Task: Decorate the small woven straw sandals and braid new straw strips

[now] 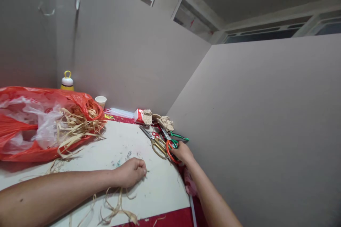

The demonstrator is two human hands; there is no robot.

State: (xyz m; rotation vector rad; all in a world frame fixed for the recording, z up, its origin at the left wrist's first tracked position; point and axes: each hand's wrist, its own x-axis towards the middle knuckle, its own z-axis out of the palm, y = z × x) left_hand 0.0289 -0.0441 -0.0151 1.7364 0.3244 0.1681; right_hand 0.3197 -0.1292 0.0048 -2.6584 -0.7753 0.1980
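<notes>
My left hand (131, 172) rests closed over the white board (157, 191), with a tiny end of something thin poking out at its fingertips. Pale dry strands (118, 209) lie under and below its wrist. At the right edge of the board my right hand (183, 152) is at the orange-handled scissors (170, 150), its fingers partly hidden at the handle. Beside them lie gold-handled scissors (159, 148) and a green-handled tool (179, 136). Small red-handled scissors (155, 134) sit just behind.
A red plastic bag (45, 152) with dry strands fills the left. Behind stand a yellow bottle (67, 81) and a paper cup (101, 101). White sticks (119, 112), a red box (138, 115) and woven pieces (166, 123) line the back; a grey wall (253, 120) rises at right.
</notes>
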